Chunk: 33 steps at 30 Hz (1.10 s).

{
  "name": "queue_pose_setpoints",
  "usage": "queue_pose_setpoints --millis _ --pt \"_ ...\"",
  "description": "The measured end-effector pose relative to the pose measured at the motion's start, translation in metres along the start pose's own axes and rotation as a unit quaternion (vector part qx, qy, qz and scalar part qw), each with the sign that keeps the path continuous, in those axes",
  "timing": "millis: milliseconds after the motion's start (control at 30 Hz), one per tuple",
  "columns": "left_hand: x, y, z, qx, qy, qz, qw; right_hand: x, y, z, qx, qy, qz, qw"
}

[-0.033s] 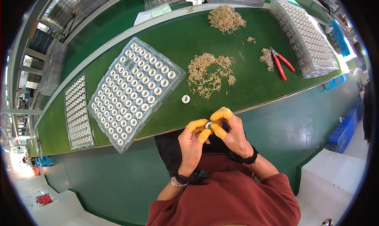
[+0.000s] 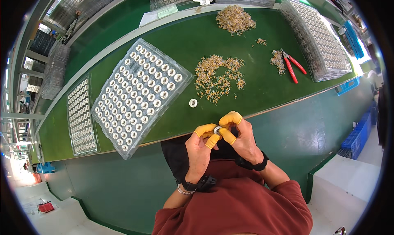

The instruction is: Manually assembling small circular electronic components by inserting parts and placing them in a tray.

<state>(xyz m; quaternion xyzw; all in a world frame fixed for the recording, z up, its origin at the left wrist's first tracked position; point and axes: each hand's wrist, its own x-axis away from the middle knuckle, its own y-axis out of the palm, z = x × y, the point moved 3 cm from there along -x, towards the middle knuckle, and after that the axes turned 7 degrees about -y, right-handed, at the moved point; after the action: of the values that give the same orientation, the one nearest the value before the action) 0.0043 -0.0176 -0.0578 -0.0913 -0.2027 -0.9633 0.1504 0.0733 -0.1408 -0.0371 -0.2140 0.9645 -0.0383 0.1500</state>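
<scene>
In front of me at the table's near edge, my left hand [image 2: 200, 146] pinches a small round white-and-metal part [image 2: 217, 130] between yellow-capped fingertips. My right hand [image 2: 243, 138], also in yellow finger cots, is closed against the same part from the other side; whatever else lies between its fingertips is hidden. A loose white ring-shaped part [image 2: 193, 103] lies on the green tabletop just beyond my hands. Further off spreads a loose pile of small yellowish components with wire legs [image 2: 213, 72]. To the left, a clear plastic tray [image 2: 183, 73] holds rows of similar white round parts.
A second filled tray [image 2: 83, 118] lies at the far left. Red-handled pliers [image 2: 292, 66] rest on the right beside a small heap of wire-like pieces [image 2: 278, 62]. A bigger component heap [image 2: 235, 19] sits at the back. Stacked trays [image 2: 318, 42] stand at the right end.
</scene>
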Motion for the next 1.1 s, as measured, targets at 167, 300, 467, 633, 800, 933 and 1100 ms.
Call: queue_pose_setpoints --millis 167,300,467,633,800,933,1100 --pt "-0.0010 0.0006 -0.0007 0.005 -0.014 -0.001 1.000 0.0004 0.0003 0.0056 -0.011 0.008 0.016 1.000" --pt "-0.0034 -0.0029 -0.0037 0.007 -0.005 -0.002 1.000 -0.0010 0.0000 0.0036 -0.003 0.020 -0.001 1.000" --pt "-0.0048 -0.0025 -0.0007 0.016 0.000 0.016 1.000 -0.0037 0.0005 0.0013 0.023 -0.009 -0.018 1.000" --pt "-0.0056 -0.0023 -0.0018 0.021 -0.003 0.020 1.000 -0.0013 -0.0002 0.0053 0.007 0.009 -0.017 1.000" --pt "-0.0058 -0.0048 -0.0045 0.038 -0.007 0.013 0.999 -0.0009 -0.0003 0.0070 -0.001 0.008 -0.013 1.000" --pt "-0.0058 -0.0048 -0.0045 0.036 -0.018 0.012 0.999 -0.0017 -0.0004 0.0071 0.015 0.016 -0.017 1.000" --pt "-0.0059 -0.0040 -0.0043 0.037 -0.018 0.011 0.999 -0.0036 -0.0008 0.0072 0.051 -0.007 -0.034 0.998"
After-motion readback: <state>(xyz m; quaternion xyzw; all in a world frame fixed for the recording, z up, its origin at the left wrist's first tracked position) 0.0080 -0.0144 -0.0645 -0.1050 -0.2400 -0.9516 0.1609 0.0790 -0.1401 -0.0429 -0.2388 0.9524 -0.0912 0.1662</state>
